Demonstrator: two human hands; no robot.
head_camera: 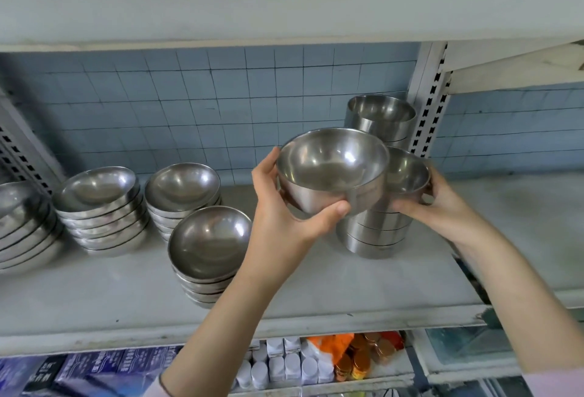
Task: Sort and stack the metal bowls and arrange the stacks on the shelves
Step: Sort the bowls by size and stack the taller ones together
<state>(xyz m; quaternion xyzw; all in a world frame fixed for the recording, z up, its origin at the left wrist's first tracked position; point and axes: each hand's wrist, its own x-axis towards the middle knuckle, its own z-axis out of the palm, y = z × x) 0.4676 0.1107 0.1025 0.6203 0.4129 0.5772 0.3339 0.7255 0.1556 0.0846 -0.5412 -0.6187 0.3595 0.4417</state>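
My left hand (284, 207) grips a deep metal bowl (331, 166) by its left side and underside, held in the air above the shelf (94, 295). My right hand (433, 204) holds the top bowl (407, 175) of a front stack of deep bowls (373, 232), just right of the lifted bowl and partly hidden behind it. A second stack of deep bowls (379, 118) stands behind, against the upright post. Stacks of shallow bowls stand at the left: one at the front (208, 245), one behind it (181, 188), another (98, 204) further left, and one (22, 223) at the frame edge.
A slotted white upright post (429, 99) rises right of the deep bowls. The shelf above (284, 11) hangs low over the bowls. A blue tiled wall (221, 106) backs the shelf. Below, packets, white bottles (284, 368) and orange-capped jars (363, 362) fill the lower shelf.
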